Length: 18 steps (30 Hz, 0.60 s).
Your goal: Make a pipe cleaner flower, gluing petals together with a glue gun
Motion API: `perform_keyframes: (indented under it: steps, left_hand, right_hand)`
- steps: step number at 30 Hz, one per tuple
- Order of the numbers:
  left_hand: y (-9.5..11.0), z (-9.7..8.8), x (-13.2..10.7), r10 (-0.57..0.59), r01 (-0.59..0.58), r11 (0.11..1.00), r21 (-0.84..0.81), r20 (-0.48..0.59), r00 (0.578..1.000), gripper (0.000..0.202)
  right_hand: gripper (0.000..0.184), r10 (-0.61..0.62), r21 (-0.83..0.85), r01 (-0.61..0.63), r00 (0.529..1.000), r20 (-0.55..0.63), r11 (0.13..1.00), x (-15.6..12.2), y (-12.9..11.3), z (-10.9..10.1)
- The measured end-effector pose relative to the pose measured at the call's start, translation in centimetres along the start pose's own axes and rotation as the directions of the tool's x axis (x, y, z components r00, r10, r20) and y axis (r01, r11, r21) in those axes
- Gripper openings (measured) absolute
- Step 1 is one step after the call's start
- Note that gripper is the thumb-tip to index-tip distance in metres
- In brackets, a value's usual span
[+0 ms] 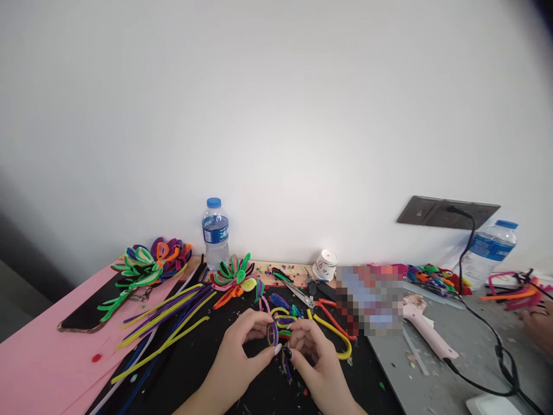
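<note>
Head view: a person's two bare hands meet low in the middle, over a black mat.
Piece: looped fuzzy stems, purple and yellow with some green and red, held up between the hands just above the mat.
Left hand: grasping the piece, thumb and forefinger pinched on a purple-yellow loop.
Right hand: grasping the piece from the other side with thumb and forefinger, the other fingers curled.
Beyond the fingers: more loops, a red-handled tool with silver blades, and a bent yellow stem.
Left of the hands: loose yellow and purple stems, partly across a pink sheet; a phone lies there too, beside a looped bunch.
Along the wall: a bottle upright behind a green-and-pink flower, and a white cup.
Right side: a pink-handled tool with a black cord, a second bottle, and part of another person's hand.
Blurred patch: contents cannot be told.
</note>
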<state>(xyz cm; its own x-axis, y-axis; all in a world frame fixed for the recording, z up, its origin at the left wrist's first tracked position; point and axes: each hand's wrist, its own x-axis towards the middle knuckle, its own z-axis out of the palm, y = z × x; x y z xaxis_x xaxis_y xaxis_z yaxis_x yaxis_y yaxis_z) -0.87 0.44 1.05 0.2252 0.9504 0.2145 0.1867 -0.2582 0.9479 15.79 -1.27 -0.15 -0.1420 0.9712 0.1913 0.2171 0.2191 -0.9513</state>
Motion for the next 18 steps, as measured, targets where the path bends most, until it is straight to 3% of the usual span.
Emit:
perform_keyframes:
  steps: [8,18]
  left_hand:
    - [0.17,-0.09,-0.04,0.007,-0.007,1.000,0.016,-0.010,1.000,0.021]
    - [-0.30,-0.07,-0.04,0.016,-0.014,0.995,-0.096,0.015,1.000,0.020]
  right_hand:
    - [0.018,0.018,0.001,-0.018,1.000,-0.008,1.000,0.07,0.36,-0.13]
    - [0.019,0.043,0.032,-0.042,0.999,-0.014,0.999,-0.02,0.22,0.01]
